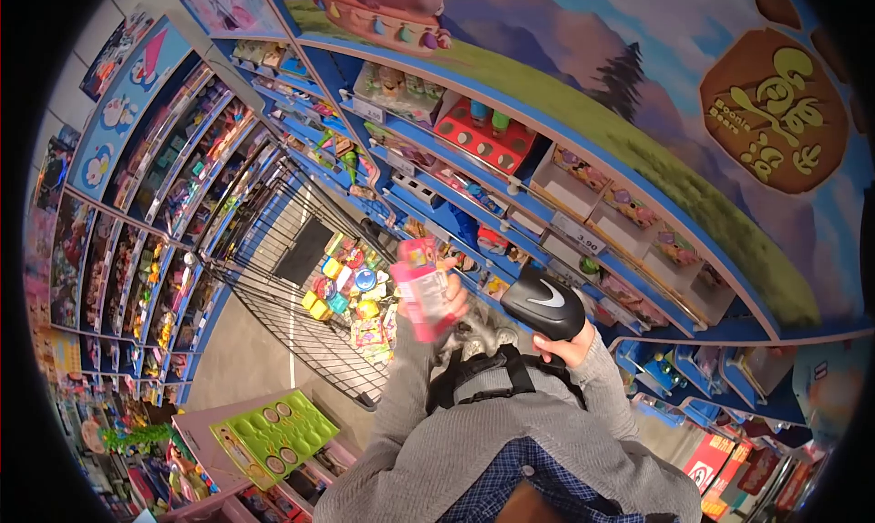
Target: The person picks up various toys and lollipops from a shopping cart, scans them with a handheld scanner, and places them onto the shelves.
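My left hand point(452, 297) is closed on a pink boxed package point(420, 289), held up in front of me near the cart and smeared by motion. Its printing cannot be read. In my right hand point(570, 345) is a black handheld barcode scanner point(550, 312) with a light curved mark on its top. The fingers wrap under its handle, and its head points toward the shelves. Below and left of the package stands a wire shopping cart point(264, 291), with several colourful packaged toys point(365, 282) in it.
Blue shelving point(638, 218) full of boxed toys runs along the right, with price tags point(579, 234) on its edges. More toy shelves point(173, 168) stand at the left beyond the cart. A low display with a green tray point(278, 436) is at the lower left.
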`<state>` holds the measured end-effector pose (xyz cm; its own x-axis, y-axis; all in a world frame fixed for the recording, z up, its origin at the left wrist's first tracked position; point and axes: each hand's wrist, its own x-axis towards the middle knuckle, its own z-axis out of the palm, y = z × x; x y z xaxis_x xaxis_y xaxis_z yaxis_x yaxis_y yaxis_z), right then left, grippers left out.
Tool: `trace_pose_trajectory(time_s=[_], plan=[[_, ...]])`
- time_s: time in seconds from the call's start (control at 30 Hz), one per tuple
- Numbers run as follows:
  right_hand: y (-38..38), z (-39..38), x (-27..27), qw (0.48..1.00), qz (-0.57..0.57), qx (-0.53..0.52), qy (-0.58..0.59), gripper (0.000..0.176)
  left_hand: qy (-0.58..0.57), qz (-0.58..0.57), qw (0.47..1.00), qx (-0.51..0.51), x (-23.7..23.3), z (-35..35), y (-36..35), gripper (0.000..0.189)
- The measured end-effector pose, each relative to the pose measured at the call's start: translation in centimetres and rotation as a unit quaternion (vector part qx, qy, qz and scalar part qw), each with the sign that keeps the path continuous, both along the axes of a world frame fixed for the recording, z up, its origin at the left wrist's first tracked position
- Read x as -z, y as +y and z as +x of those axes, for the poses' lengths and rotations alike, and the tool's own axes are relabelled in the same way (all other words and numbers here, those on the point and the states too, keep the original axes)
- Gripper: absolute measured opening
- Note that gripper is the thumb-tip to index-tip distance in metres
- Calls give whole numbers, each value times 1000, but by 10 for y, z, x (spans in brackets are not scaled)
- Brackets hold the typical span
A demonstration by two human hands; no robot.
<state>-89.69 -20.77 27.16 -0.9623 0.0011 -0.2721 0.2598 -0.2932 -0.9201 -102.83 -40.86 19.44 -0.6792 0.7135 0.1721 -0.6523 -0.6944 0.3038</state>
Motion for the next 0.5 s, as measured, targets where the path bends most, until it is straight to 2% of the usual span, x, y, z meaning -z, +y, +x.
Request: trace_pose_trajectory(time_s=[0.07,0.1,0.23,0.4,0.43,0.5], plan=[[-5,4,-10,998,-25,-42,-37,30,-81,119,988,57,-7,5,8,53],[-12,6,-18,997,-38,-32,-54,33,-86,149,982,83,0,4,10,55],[-24,9,-21,992,-22,-84,-89,27,-39,160,981,104,9,2,17,53],[-36,8,-20,990,-4,-104,-97,24,-12,111,993,42,10,8,26,49],[-37,9,-16,990,-8,-103,-100,24,-71,98,992,21,9,16,24,46],[-40,8,-17,991,-18,-90,-96,24,-68,68,995,2,7,24,26,46]])
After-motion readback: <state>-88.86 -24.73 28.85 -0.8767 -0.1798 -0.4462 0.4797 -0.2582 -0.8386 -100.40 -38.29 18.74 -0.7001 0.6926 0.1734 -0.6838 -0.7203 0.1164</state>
